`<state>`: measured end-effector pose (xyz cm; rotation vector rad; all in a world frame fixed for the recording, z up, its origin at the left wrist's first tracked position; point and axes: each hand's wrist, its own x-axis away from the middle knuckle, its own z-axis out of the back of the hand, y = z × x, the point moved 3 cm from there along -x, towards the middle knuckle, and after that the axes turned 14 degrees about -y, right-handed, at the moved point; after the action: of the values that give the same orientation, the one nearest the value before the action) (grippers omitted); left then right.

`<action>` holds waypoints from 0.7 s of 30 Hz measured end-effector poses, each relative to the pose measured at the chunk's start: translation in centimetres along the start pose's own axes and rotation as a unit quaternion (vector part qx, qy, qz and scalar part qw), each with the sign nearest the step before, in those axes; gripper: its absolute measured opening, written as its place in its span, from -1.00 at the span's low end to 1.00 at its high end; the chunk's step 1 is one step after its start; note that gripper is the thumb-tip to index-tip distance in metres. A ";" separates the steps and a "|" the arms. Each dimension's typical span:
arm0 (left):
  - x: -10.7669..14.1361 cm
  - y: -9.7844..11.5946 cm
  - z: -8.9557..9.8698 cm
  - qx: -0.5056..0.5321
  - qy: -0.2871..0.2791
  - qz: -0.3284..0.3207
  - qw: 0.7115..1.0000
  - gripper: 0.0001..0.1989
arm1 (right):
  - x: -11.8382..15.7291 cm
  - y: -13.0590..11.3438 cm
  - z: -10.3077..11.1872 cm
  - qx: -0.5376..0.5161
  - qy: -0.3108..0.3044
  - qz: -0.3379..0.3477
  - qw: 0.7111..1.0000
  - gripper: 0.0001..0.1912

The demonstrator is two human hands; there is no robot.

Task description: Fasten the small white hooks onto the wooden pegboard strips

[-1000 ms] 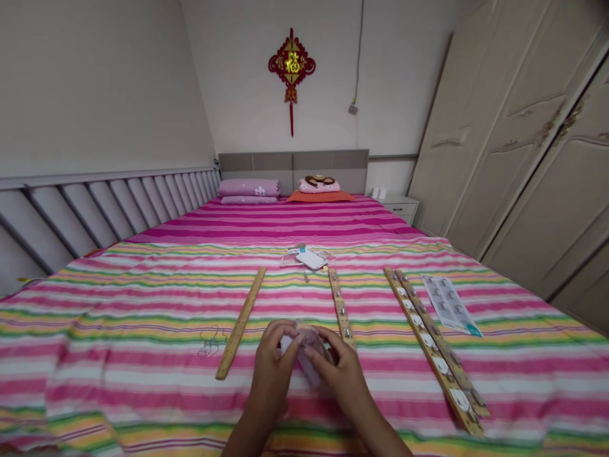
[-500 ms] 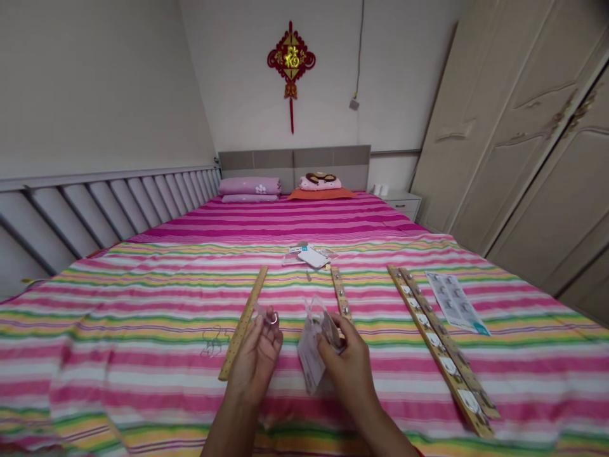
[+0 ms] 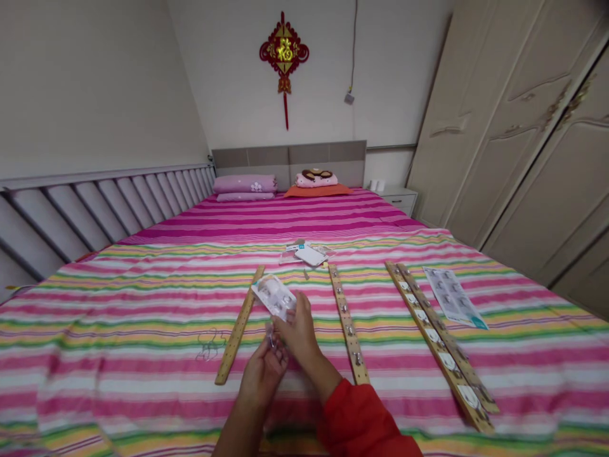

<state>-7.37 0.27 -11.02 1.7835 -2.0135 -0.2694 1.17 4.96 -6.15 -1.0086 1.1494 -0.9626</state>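
Note:
My right hand (image 3: 301, 330) is closed on a printed card (image 3: 273, 295) with grey pictures, which reaches forward and left from its fingers. Just below it, my left hand (image 3: 266, 368) is palm up, its fingers curled around a small clear plastic piece with a shiny metal part (image 3: 270, 334); its exact kind is unclear. The two hands nearly touch. Left of them lies a bare wooden strip with holes (image 3: 238, 333), its far end close to the card. To the right, another wooden strip (image 3: 346, 317) carries several metal fittings.
Two wooden strips (image 3: 440, 343) with white and metal pieces lie side by side at the right, beside a printed sheet (image 3: 455, 297). Plastic packaging (image 3: 310, 255) lies farther up the striped bedspread (image 3: 143, 330). Thin tangled wire (image 3: 210, 344) rests at the left.
My right hand has moved left and forward, bringing what it holds over beside my left hand. The held card now shows its printed face. My left hand has shifted slightly right and down.

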 end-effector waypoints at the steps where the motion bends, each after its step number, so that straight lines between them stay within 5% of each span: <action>1: -0.7 0.1 0.2 -0.010 0.000 -0.004 1.000 -0.73 | 0.0 0.6 -0.2 -0.006 -0.002 -0.006 1.000 -0.28; 5: -2.3 0.7 -0.4 -0.029 -0.009 -0.005 1.000 -0.64 | 2.0 1.4 0.6 -0.019 0.006 -0.029 0.999 -0.49; 9: -0.6 -0.2 -2.3 -0.020 -0.039 0.023 0.999 -0.62 | 5.3 1.1 3.2 -0.053 -0.004 -0.048 0.997 -0.78; 16: 3.5 -6.0 -3.6 0.092 -0.108 0.168 0.976 -0.76 | 9.6 -0.5 7.5 -0.157 -0.052 -0.080 0.983 -0.67; 21: 5.0 -8.9 -4.3 0.061 -0.115 0.184 0.974 -0.96 | 11.5 -1.7 9.0 -0.174 -0.038 -0.096 0.979 -0.73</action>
<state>2.12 -5.35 -9.99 1.4589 -2.5258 -0.2502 11.66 -5.41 -6.38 -1.4484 1.1971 -0.8803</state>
